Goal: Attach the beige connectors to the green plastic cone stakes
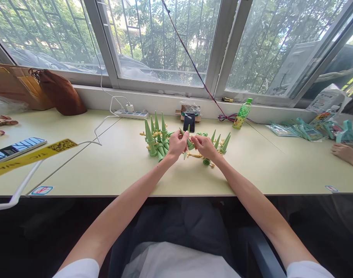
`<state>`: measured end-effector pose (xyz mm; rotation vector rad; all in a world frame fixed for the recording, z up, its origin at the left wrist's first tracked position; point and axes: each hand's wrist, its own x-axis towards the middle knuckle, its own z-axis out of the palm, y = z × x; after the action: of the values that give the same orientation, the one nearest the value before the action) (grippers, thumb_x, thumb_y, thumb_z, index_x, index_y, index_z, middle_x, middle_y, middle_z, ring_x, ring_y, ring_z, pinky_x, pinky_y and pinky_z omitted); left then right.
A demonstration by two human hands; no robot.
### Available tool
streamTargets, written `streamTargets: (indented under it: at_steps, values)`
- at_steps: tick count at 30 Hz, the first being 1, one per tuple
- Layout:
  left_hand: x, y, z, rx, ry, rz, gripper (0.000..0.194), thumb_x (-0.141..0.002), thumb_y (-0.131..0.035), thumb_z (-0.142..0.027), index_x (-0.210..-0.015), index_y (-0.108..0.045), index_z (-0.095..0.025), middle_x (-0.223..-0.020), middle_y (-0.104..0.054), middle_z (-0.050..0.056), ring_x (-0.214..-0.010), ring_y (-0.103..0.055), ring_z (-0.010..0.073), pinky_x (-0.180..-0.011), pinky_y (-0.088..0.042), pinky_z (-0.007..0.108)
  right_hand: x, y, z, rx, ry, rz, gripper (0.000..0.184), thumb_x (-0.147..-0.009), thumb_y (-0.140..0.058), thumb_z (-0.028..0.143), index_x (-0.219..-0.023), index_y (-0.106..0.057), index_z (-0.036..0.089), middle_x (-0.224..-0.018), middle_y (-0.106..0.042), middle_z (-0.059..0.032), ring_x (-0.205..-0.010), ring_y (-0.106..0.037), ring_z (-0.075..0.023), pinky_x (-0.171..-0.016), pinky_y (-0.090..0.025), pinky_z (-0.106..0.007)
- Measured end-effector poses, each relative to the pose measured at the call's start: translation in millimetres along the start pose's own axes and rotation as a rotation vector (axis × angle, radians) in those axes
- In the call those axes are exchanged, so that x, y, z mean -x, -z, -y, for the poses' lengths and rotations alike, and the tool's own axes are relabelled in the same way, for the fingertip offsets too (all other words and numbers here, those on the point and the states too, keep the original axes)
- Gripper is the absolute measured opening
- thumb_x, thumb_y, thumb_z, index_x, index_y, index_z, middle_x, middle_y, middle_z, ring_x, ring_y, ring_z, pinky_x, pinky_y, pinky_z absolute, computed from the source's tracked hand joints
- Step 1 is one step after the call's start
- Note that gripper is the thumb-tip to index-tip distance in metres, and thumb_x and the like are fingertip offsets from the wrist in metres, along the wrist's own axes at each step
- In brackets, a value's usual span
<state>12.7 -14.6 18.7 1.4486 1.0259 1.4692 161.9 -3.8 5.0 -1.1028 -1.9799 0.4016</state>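
My left hand (178,144) is closed around a light green pointed plastic piece (190,144), whose tips stick out past the thumb. Just to its right, my right hand (204,146) pinches at the same piece with thumb and fingertips; whatever small part lies between them is too small to make out. Left of the hands stands a cluster of green cones (151,143) with small yellow parts among them. Beyond my right hand are more upright green cones (225,146). A thin yellow part (195,155) lies on the table below the hands.
Behind the hands, a black phone (189,122) leans on a small box. A green drink bottle (242,114) and a power strip (133,113) stand near the window. At far left are a brown pouch (62,92) and a yellow tag (34,157). Another person's hand (346,151) rests at far right.
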Motion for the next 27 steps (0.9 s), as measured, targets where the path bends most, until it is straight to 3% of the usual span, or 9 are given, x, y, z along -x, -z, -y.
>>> streamTargets:
  at_steps: [4, 9, 15, 27]
  values:
    - [-0.5, 1.0, 2.1, -0.003, -0.021, 0.003, 0.027, -0.087, -0.059, -0.040, -0.074, -0.051, -0.018, -0.053, -0.056, -0.003, -0.030, -0.044, 0.0083, -0.032, -0.033, 0.022, -0.1, -1.0, -0.4, 0.005, 0.012, -0.018, 0.061, -0.093, -0.032, 0.068, -0.061, -0.046, 0.019, -0.053, -0.047, 0.0006, -0.053, -0.041, -0.0120, -0.056, -0.032, -0.027]
    - [0.6, 1.6, 5.3, -0.177, -0.165, -0.009, 0.026, -0.089, -0.057, -0.039, -0.073, -0.052, -0.019, -0.049, -0.054, -0.004, -0.031, -0.048, 0.0093, -0.033, -0.034, 0.021, -0.2, -1.5, -1.6, 0.009, 0.007, -0.011, 0.064, -0.092, -0.032, 0.071, -0.056, -0.041, 0.019, -0.048, -0.038, 0.0024, -0.050, -0.035, -0.0106, -0.053, -0.028, -0.026]
    - [1.4, 2.2, 6.5, -0.219, -0.211, 0.017, 0.027, -0.091, -0.054, -0.040, -0.073, -0.051, -0.019, -0.053, -0.057, -0.002, -0.034, -0.051, 0.0100, -0.034, -0.036, 0.021, -0.8, -1.5, -4.2, 0.003, -0.017, 0.006, 0.068, -0.091, -0.033, 0.072, -0.051, -0.048, 0.018, -0.047, -0.048, -0.0005, -0.049, -0.044, -0.0115, -0.054, -0.032, -0.026]
    - [-0.1, 1.5, 6.4, -0.284, -0.268, -0.001, 0.025, -0.093, -0.051, -0.038, -0.076, -0.051, -0.019, -0.060, -0.059, -0.001, -0.043, -0.052, 0.0088, -0.043, -0.039, 0.020, -1.5, -3.6, -5.4, 0.031, -0.026, -0.002, 0.069, -0.092, -0.031, 0.071, -0.049, -0.045, 0.018, -0.045, -0.045, -0.0004, -0.046, -0.041, -0.0108, -0.051, -0.030, -0.027]
